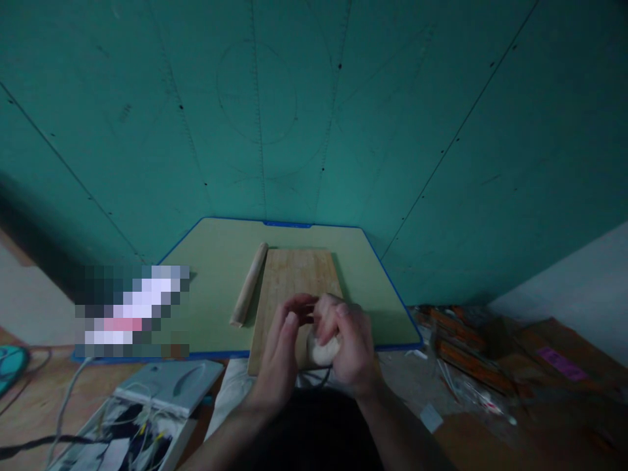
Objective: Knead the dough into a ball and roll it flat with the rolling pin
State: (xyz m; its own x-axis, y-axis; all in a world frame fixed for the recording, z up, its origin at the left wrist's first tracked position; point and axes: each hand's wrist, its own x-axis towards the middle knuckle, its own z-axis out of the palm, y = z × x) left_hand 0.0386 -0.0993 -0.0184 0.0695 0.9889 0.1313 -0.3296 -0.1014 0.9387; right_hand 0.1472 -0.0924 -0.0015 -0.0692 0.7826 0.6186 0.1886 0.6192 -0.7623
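Observation:
A pale, rounded lump of dough (322,348) sits between my hands over the near end of a wooden cutting board (301,271). My right hand (349,337) is closed on the dough, its fingers bent over the top and right side. On the left, my left hand (284,337) curves round with its thumb raised and fingers apart from the dough; its fingertips come close to those of my right hand. A wooden rolling pin (250,284) lies along the board's left side. The underside of the dough is hidden.
Board and pin lie on a light green table (216,261) with a blue rim, against a green wall (294,131). A blurred-out item covers the table's left corner. An open box of cables (132,425) stands at lower left; cardboard (554,353) and clutter lie on the right.

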